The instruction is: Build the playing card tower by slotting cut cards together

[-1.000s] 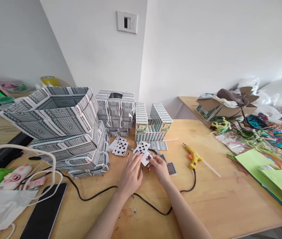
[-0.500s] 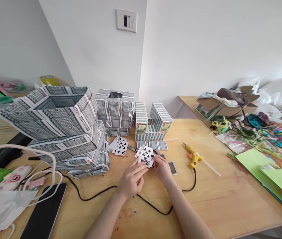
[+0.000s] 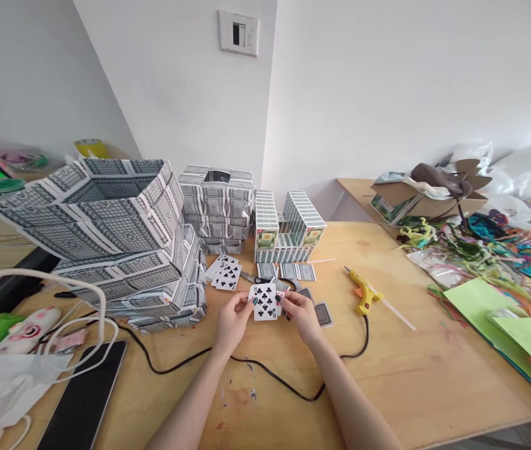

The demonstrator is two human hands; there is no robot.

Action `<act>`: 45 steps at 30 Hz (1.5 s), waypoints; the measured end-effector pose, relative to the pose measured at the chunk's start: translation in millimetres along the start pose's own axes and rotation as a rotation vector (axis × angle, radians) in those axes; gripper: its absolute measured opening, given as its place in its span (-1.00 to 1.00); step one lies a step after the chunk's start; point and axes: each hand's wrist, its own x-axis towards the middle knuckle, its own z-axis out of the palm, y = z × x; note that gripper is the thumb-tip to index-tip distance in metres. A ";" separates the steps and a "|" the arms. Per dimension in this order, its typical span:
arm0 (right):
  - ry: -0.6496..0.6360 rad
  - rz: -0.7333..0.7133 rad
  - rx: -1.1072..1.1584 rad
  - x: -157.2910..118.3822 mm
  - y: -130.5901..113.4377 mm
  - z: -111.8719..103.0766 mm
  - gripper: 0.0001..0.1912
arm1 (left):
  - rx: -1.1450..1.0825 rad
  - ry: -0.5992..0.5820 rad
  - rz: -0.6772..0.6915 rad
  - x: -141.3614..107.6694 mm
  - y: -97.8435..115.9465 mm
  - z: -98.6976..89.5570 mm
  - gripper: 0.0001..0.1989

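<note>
Two hands (image 3: pixel 232 322) (image 3: pixel 301 315), eight of clubs (image 3: pixel 265 303) pinched

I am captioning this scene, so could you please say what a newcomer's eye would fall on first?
The tall stack patterned like card backs, on the left of the table, probably catches the eye first. Next comes the eight of clubs in the left hand, near the centre, with a red-marked card peeking out at the right hand. The yellow glue gun, lying right of the hands, stands out too.
</note>
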 end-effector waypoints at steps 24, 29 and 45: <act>-0.121 0.016 -0.233 6.8 13.3 -7.5 -0.63 | 0.004 -0.005 -0.170 0.9 7.9 -2.1 -0.76; -0.136 0.006 -0.254 10.7 21.5 -11.0 -0.68 | -0.049 0.001 -0.206 1.5 7.0 -2.4 -0.79; -0.159 0.010 -0.283 13.9 21.3 -11.4 -0.67 | -0.196 -0.079 -0.296 5.3 5.1 -5.0 -0.80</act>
